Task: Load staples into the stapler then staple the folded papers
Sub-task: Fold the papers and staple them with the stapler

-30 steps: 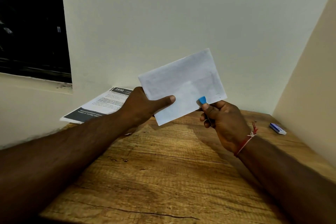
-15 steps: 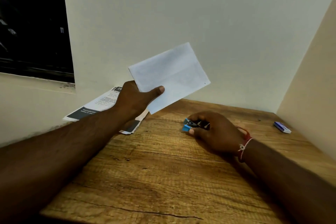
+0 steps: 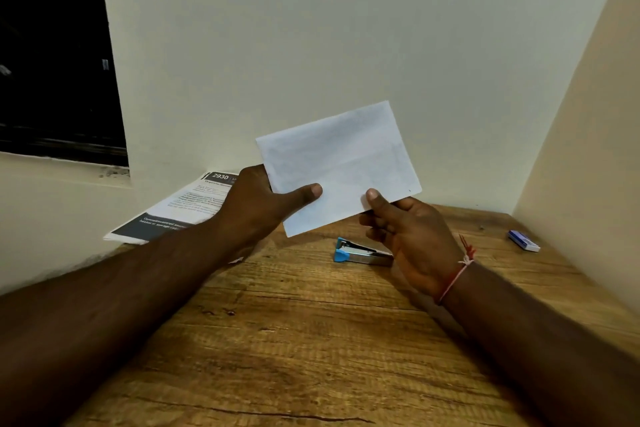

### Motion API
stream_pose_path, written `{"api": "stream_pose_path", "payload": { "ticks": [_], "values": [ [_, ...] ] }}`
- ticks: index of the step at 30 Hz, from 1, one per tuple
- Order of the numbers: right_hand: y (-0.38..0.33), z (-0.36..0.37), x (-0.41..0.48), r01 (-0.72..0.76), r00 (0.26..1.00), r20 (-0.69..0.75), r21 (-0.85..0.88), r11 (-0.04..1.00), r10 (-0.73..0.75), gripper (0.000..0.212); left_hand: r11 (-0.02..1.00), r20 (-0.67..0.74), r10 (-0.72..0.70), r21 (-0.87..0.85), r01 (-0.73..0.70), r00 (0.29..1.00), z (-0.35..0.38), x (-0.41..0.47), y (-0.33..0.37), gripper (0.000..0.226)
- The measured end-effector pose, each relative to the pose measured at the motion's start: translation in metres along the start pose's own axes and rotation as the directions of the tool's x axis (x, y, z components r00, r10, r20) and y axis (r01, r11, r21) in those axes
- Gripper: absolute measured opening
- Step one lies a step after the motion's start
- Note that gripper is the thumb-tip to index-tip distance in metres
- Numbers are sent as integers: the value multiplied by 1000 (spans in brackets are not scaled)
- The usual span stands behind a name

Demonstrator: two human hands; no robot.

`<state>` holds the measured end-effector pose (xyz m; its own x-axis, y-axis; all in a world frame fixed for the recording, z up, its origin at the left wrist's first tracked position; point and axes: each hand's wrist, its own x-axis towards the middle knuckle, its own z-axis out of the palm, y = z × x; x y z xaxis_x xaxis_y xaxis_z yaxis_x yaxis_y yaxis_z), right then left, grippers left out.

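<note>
At frame centre the left hand [image 3: 258,199] and right hand [image 3: 412,239] held the folded papers [image 3: 337,166] up, each grip pinching the lower edge. The stapler [image 3: 360,253] lay just below on the desk [image 3: 294,340] - stapling seemingly done, though any staple was too small to confirm.

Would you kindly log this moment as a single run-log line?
left hand: holds folded paper | right hand: pinches its lower right edge | stapler: lying on table | small blue box: table, far right

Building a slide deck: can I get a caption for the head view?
A folded paper held by left hand and right hand over the wooden table, blue stapler lying below.
</note>
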<state>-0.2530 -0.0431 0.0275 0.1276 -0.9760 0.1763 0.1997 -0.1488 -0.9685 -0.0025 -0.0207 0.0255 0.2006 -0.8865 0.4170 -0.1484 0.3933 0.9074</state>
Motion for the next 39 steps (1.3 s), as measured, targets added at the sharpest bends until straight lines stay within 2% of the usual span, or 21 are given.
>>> {"api": "stream_pose_path", "payload": {
  "ticks": [2, 3, 5, 7, 9, 11, 13, 15, 17, 18, 21, 24, 30, 36, 39],
  "values": [
    [-3, 2, -4, 19, 998, -54, 47, 999, -16, 20, 989, -30, 75, 133, -70, 997, 3, -2, 0, 69],
    [-5, 4, -7, 45, 996, -80, 22, 999, -43, 16, 970, -72, 121, 221, -103, 990, 3, -1, -1, 85],
    [-8, 4, -10, 143, 980, -119, -137, 980, -159, 13, 913, -155, 201, 388, -127, 967, 1, 0, -2, 122],
    [-12, 8, -14, 232, 951, -120, -332, 914, -285, 16, 802, -157, 373, 549, -233, 914, -1, -1, 4, 133],
    [-14, 11, -19, 308, 920, -89, -439, 844, -382, 20, 672, -55, 574, 601, -431, 817, 5, -8, 17, 112],
    [-13, 13, -23, 396, 882, -13, -520, 757, -470, 19, 603, 66, 669, 535, -592, 740, 17, -19, 28, 74],
    [-8, 13, -23, 519, 799, 117, -629, 579, -590, 16, 618, 161, 659, 442, -650, 735, 31, -30, 33, 58],
    [-4, 12, -21, 632, 687, 245, -666, 396, -684, 11, 666, 182, 632, 368, -648, 753, 40, -36, 33, 55],
    [-4, 14, -22, 676, 632, 312, -669, 309, -709, 8, 699, 152, 632, 313, -644, 760, 42, -37, 32, 51],
    [-4, 14, -22, 681, 626, 329, -671, 292, -707, 16, 713, 131, 629, 294, -636, 766, 41, -35, 31, 47],
    [-3, 16, -22, 693, 632, 349, -655, 302, -692, 45, 780, 78, 575, 250, -574, 815, 35, -31, 30, 38],
    [-4, 17, -23, 695, 646, 361, -642, 323, -673, 55, 824, 71, 515, 231, -517, 854, 32, -31, 33, 31],
    [-10, 18, -25, 683, 675, 332, -621, 386, -659, 51, 836, 106, 489, 228, -500, 866, 28, -30, 38, 10],
    [-12, 16, -26, 678, 692, 310, -588, 440, -652, 45, 805, 139, 501, 287, -519, 854, 26, -24, 34, 4],
    [-15, 19, -30, 678, 714, 286, -513, 526, -640, 42, 790, 140, 514, 305, -531, 846, 26, -20, 29, 7]
  ]
}}
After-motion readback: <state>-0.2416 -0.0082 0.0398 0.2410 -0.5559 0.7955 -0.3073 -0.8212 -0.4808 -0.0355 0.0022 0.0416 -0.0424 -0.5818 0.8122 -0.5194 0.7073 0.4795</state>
